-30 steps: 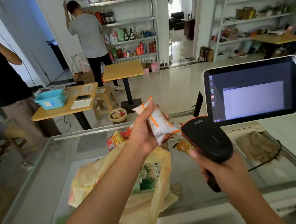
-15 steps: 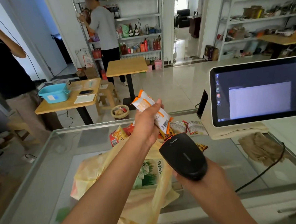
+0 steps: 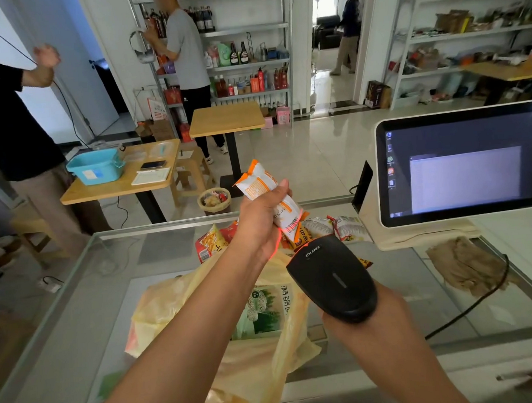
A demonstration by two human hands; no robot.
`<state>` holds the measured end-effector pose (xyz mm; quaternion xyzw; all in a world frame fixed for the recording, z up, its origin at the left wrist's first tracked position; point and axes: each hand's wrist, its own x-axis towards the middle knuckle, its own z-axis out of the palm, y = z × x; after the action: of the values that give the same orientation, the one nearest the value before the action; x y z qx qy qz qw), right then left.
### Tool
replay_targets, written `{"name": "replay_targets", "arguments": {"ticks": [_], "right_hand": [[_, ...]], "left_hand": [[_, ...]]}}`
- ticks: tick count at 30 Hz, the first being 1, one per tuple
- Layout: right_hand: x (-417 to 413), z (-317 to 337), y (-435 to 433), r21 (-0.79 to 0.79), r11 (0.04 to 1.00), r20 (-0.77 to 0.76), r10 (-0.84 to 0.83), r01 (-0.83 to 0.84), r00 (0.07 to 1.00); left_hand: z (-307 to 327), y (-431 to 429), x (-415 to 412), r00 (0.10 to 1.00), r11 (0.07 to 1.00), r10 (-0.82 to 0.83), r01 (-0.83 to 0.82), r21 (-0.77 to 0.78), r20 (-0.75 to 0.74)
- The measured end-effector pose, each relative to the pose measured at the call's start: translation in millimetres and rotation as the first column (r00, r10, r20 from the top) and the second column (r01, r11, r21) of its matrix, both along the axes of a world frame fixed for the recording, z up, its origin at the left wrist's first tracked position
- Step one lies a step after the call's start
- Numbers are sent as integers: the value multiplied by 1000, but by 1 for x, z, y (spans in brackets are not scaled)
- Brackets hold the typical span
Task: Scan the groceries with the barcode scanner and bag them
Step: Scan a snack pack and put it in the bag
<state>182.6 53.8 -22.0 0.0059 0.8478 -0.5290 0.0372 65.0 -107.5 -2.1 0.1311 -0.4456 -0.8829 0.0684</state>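
The scanner [image 3: 333, 281] has swung in from the right over the last second and now sits right under the packet [image 3: 269, 198], its nose just beside the barcode. A red glow falls across the barcode and the heel of the left hand [image 3: 261, 220], which was not there half a second ago. I'd judge the read is happening now, so this item is about to be ready for bagging.

The left hand's fingers are clamped round the middle of the packet, holding it upright and a little tilted above the table [image 3: 77, 309], barcode end down. The right hand [image 3: 365, 317] is wrapped round the scanner's grip from below; its fingers are hidden under the housing, but they are clearly closed on it. The scanner cable [image 3: 473, 303] trails off to the right.

The screen [image 3: 464, 168] at the right shows a pale window; I cannot tell if a line has been added.

Directly beneath the left forearm, the yellow bag [image 3: 263, 368] lies slumped on the table with its mouth open towards the person. A green-printed pack [image 3: 266, 308] shows through it, so at least one item is bagged. Beyond the bag, loose snacks [image 3: 336, 228] lie in a small pile near the screen's base, apparently still waiting. Further off, a blue tub [image 3: 95, 170] sits on another table, its contents out of sight.
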Motion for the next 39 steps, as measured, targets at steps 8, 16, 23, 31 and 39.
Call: {"name": "replay_targets", "arguments": {"ticks": [8,16,23,31,39], "right_hand": [[4,5,4,-27,1000,42,4,-2,999],[9,10,6,12,999,64,33,-34,997],[8,6,7,-3,1000,58,4,-3,998],[5,-2,7,-44,998,52,44,-41,998],[-18,-41,-9,-53,998,26,42,-40,999]], "left_hand": [[-4,-5,-7,1000,999,16,-16,-50,7],[0,-24,-23,999,998,27,-24,-66,39],[-3,-24,-21,999,995,24,-20,-97,33],[-9,-33,-12,999,996,22,-19,-90,29],[-34,-72,55,996,940,-8,-25,-340,-94]]}}
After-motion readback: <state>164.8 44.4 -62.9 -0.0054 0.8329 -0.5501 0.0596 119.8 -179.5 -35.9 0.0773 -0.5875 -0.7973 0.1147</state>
